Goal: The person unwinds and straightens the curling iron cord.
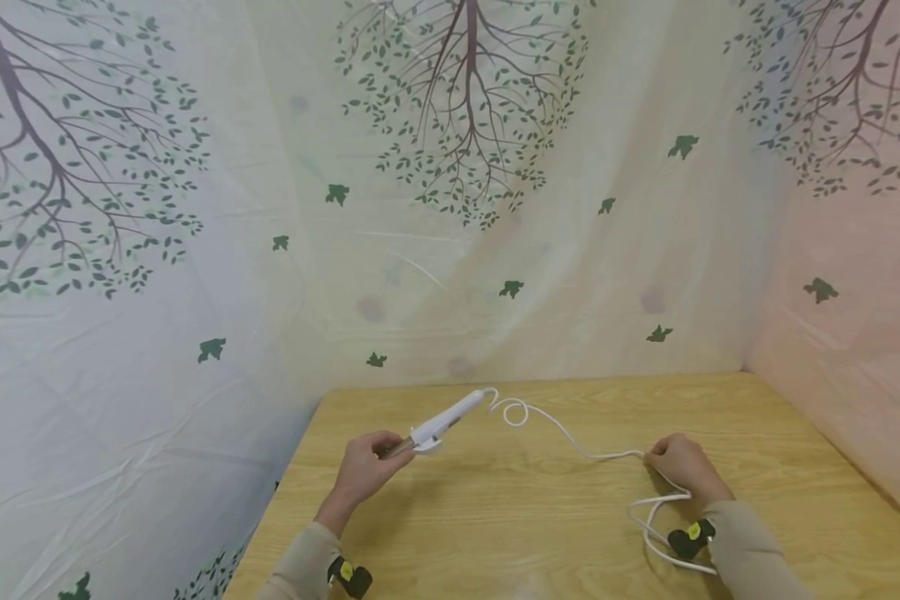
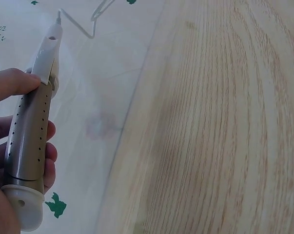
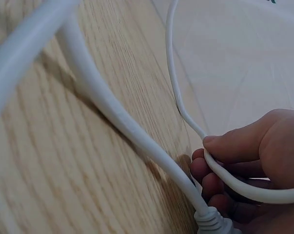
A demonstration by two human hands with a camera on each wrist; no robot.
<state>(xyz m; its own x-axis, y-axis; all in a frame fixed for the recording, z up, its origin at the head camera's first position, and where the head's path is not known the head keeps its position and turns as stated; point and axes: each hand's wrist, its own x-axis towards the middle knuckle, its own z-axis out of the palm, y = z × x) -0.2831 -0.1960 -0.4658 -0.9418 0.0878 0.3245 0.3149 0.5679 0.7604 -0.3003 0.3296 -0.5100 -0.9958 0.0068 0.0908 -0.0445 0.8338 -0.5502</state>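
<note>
My left hand (image 1: 366, 468) grips a curling iron (image 1: 450, 419) by its brownish metal barrel, the white handle slanting up to the right above the table. In the left wrist view the thumb lies along the barrel (image 2: 29, 139), which has rows of small holes and a white end cap (image 2: 26, 209). From the handle's end a white cord (image 1: 562, 427) makes a small loop and runs right. My right hand (image 1: 686, 465) pinches that cord between thumb and fingers. Beside those fingers, in the right wrist view, is a ribbed white plug end (image 3: 214, 222), its front hidden.
Slack white cord (image 1: 648, 533) hangs in loops by the right wrist. The wooden table (image 1: 510, 517) ends at a pale curtain (image 1: 450, 275) printed with trees and leaves, which also closes off both sides. Dark cameras (image 1: 692, 540) are strapped to the wrists.
</note>
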